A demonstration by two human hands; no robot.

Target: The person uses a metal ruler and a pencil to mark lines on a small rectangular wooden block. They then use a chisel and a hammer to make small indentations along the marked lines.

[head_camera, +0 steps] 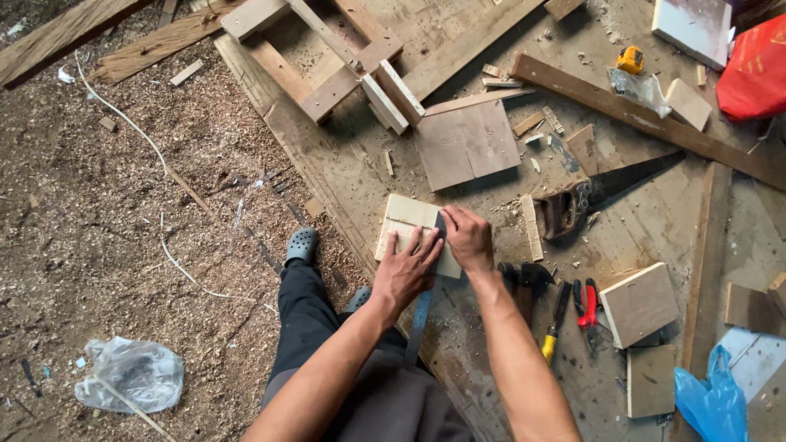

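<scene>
1. The left hand [405, 270] lies flat, fingers spread, on a small pale wooden board [409, 229] at the near edge of the worktable [655, 221]; it presses down and grips nothing
2. The right hand [468, 239] is closed over the top of a flat metal ruler [422, 315], pinning it against the board; whether the fingers also pinch a pencil I cannot tell; the ruler's lower end hangs past the table edge over the person's lap
3. The board sits tilted slightly, its left side close to the table edge, above the sawdust-covered floor [106, 213] and a grey clog [301, 245]
4. To the right lie a handsaw [598, 196], a hammer [528, 282], a yellow-handled screwdriver [555, 327] and red pliers [585, 307], all close to the right forearm; two square blocks [639, 304] stand beyond them
5. Risks, as I judge them: the overhanging ruler could pivot if the right hand's pressure eases, skewing any line drawn along it; the board, so near the edge, could slide off under uneven pressing; loose sawdust beneath it would make that slip easier; an elbow swung outward could knock the hammer or pliers
</scene>
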